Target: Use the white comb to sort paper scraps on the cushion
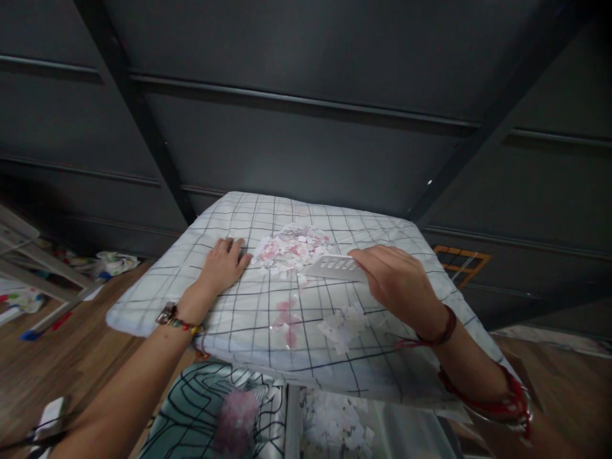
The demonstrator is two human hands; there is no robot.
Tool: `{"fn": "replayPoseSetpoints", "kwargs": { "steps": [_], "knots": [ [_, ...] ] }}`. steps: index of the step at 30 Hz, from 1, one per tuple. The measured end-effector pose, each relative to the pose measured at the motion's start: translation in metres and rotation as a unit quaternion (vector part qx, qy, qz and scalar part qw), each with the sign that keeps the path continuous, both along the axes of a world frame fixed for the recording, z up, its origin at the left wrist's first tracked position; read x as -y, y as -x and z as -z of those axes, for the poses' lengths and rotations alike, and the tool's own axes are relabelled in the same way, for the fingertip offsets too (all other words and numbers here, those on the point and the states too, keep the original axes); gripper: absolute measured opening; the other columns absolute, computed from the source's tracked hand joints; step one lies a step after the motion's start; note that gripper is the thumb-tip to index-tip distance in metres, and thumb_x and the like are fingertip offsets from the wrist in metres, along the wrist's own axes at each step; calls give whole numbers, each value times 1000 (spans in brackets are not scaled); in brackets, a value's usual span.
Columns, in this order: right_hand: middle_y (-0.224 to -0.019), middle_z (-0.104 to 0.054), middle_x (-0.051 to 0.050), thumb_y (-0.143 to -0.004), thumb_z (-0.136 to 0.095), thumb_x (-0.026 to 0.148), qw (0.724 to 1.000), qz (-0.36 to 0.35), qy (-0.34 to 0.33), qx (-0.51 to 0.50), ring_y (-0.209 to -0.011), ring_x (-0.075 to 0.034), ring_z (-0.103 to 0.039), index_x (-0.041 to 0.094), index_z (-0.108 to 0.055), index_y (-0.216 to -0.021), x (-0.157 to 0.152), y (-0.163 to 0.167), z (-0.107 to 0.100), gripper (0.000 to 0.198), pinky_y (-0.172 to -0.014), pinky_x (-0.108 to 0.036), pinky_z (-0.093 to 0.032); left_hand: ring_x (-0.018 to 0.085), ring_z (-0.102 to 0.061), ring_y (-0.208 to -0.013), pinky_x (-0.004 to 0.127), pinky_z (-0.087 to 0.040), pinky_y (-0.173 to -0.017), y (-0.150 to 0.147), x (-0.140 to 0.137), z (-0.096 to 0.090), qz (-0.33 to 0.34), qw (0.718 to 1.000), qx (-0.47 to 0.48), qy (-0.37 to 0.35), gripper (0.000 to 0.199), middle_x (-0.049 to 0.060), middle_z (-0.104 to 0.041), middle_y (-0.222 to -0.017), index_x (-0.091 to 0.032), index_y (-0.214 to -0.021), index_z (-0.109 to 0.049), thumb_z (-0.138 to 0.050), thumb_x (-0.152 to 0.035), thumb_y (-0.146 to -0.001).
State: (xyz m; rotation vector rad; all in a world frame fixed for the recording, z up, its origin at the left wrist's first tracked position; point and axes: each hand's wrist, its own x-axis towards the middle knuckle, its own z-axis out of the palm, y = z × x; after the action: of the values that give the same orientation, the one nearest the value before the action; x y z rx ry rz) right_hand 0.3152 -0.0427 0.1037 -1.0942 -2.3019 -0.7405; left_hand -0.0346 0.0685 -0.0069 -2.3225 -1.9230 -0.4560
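My right hand (394,280) pinches a thin, flat white scraper (337,268) with a row of slots along its upper edge. The scraper's left end touches a heap of white and pink paper scraps (291,248) on the table covered with a white, black-checked cloth (248,220). My left hand (222,264) rests on the cloth just left of the heap, fingers spread, the thumb close to the scraps. Nearer to me lie a small group of pink scraps (287,322) and a loose pile of white scraps (344,325).
Below the table's front edge, a green-and-black patterned cloth (186,408) holds pink bits (236,417), beside a container of white scraps (335,421). A dark panelled wall (296,153) rises behind the table. A ladder-like frame (43,261) stands at left.
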Motion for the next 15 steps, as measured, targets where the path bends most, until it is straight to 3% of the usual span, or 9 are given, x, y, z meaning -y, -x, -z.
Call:
{"fn": "replayPoseSetpoints", "kwargs": {
  "steps": [12,15],
  "knots": [
    [-80,-75,-6,-94,-46,-1,998,6,-49,23,-73,-19,-63,15,-76,-95,-16,-5,6,34,-70,-31,-46,39,-49,-144,55,-42,-119,0,-1,-1,1,1000,3,7,60,24,-58,-148,-10,-146,-55,-42,-48,-102],
    [-81,-75,-5,-93,-47,0,999,0,-29,30,-74,-19,-64,16,-76,-96,-14,-6,4,33,-71,-31,-48,39,-49,-144,56,-42,-119,1,-2,1,0,1000,5,10,61,26,-57,-148,-9,-147,-54,-42,-48,-101]
  ]
}}
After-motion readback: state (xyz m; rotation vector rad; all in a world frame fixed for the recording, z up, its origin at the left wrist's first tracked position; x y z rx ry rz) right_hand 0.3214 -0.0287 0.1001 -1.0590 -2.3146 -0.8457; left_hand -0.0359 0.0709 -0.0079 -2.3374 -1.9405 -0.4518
